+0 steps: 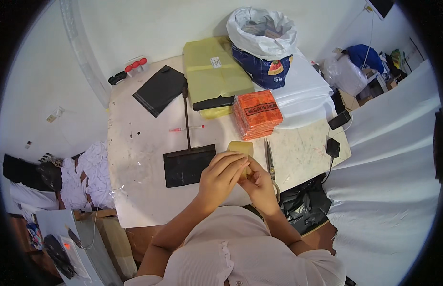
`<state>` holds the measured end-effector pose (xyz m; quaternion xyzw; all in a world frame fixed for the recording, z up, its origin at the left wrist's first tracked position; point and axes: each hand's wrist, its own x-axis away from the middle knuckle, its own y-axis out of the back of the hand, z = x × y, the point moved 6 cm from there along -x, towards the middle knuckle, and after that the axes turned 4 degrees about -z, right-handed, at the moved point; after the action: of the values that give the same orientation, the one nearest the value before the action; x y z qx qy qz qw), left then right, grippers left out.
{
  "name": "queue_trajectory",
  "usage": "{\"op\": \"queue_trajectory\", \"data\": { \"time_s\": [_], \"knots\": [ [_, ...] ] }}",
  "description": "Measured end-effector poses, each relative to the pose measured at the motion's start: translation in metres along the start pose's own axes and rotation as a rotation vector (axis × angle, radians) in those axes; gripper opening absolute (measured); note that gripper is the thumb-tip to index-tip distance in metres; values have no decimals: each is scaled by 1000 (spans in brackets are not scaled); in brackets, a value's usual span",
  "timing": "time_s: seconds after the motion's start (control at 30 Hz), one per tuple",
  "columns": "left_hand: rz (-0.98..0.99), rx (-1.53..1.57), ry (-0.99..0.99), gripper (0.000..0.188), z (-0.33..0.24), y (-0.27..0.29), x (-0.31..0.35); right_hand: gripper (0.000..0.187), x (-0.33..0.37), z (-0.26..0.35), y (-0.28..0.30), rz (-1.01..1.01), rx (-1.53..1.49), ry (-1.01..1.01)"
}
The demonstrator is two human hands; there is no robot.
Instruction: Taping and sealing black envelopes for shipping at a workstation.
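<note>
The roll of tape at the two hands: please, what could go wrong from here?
The scissors lie right beside the right hand, so a sideways move might knock them or brush a blade. Their handles seem to lie near the edge of the table, so a bump could perhaps push them off. The left hand covers part of the roll of tape, so a slip might go unnoticed.

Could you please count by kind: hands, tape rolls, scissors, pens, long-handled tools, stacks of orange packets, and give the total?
Left hand and right hand: 2
Tape roll: 1
Scissors: 1
Pen: 1
Long-handled black tool: 1
Stack of orange packets: 1
Total: 7
</note>
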<state>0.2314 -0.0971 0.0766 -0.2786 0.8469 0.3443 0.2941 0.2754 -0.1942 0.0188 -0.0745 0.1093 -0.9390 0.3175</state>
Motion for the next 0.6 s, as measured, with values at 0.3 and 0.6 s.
{"op": "queue_trajectory", "data": {
  "time_s": [0.3, 0.6],
  "knots": [
    [126, -148, 37, 18, 2, 4, 3, 56, -6, 14, -2, -103, 745, 247],
    [281, -324, -44, 27, 5, -10, 1, 53, -8, 10, 2, -228, 938, 268]
  ]
}}
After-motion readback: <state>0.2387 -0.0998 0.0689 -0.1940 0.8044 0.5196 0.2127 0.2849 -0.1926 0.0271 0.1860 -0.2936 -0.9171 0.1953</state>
